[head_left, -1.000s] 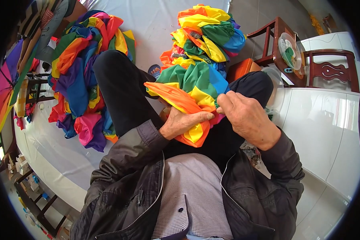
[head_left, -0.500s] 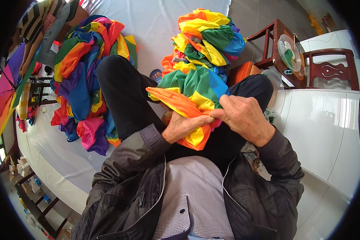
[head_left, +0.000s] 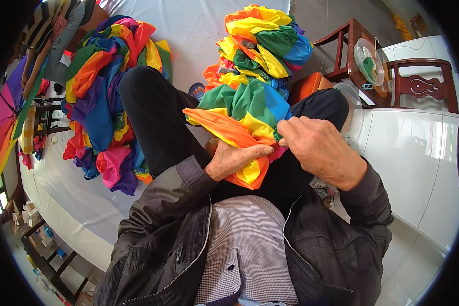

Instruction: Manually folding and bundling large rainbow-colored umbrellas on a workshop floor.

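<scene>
A rainbow umbrella canopy (head_left: 239,104), in green, yellow, orange and blue panels, lies bunched over my lap between my knees. My left hand (head_left: 234,158) is closed around its gathered lower part, the thumb lying across the top and pointing right. My right hand (head_left: 319,148) is curled in a pinch at the canopy's right edge, beside the left thumb tip. What its fingertips hold is hidden behind the knuckles.
Heaps of similar rainbow cloth lie at left (head_left: 102,102) and beyond my knees (head_left: 270,43). An open rainbow umbrella (head_left: 13,120) is at far left, near a person in a striped top (head_left: 43,25). At right stand wooden chairs (head_left: 423,86) and a clear plastic tub (head_left: 368,61).
My right hand has shifted right and slightly down, away from the left thumb. The left hand and the canopy have barely moved.
</scene>
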Tool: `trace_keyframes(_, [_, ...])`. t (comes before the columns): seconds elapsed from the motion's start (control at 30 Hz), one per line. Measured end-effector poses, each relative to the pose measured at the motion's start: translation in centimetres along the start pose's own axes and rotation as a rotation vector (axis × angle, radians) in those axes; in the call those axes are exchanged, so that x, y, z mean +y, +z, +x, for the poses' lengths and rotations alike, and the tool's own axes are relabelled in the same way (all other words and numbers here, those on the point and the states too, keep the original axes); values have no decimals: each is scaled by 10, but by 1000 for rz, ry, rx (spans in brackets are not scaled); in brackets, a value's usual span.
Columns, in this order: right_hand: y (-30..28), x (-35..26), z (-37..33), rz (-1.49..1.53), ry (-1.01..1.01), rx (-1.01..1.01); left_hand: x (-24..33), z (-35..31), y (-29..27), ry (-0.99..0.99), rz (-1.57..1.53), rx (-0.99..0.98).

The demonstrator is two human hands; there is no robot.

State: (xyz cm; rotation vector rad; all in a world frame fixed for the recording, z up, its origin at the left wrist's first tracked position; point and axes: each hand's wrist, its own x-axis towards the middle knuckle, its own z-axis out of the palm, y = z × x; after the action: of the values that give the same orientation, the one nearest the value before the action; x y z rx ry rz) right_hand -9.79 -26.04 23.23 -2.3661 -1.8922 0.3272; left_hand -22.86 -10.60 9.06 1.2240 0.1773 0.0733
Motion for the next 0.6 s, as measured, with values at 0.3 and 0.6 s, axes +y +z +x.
trace_keyframes(0.3, [9, 4, 1, -61, -33, 26, -3, -2, 3, -19, -82, 32])
trace_keyframes(0.6, [27, -3, -3, 160, 189, 86, -2, -5, 6, -26, -87, 48])
